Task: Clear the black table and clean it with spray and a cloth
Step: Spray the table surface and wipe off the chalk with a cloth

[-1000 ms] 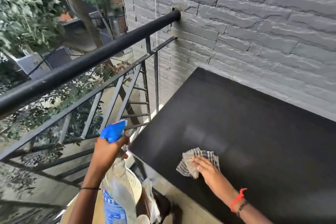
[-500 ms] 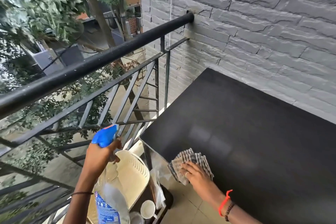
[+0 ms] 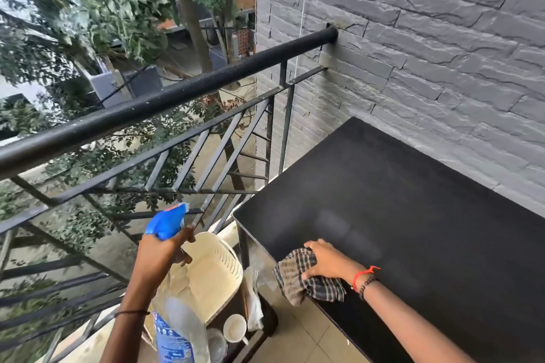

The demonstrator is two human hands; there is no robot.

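Note:
The black table (image 3: 413, 215) stands against the grey brick wall with nothing on its top but the cloth. My right hand (image 3: 327, 262) grips a checked cloth (image 3: 306, 283) at the table's near left edge; part of the cloth hangs over that edge. My left hand (image 3: 165, 253) holds a clear spray bottle (image 3: 177, 324) with a blue trigger head by its neck, to the left of the table and above the floor.
A cream plastic basket (image 3: 215, 274), a white cup (image 3: 234, 328) and other small items sit low down to the table's left. A black metal railing (image 3: 177, 97) runs across the left. The grey brick wall (image 3: 442, 53) backs the table.
My right hand has drawn the cloth toward the near left edge, where it now bunches and hangs over. The left hand with the bottle has stayed roughly in place. The view has shifted.

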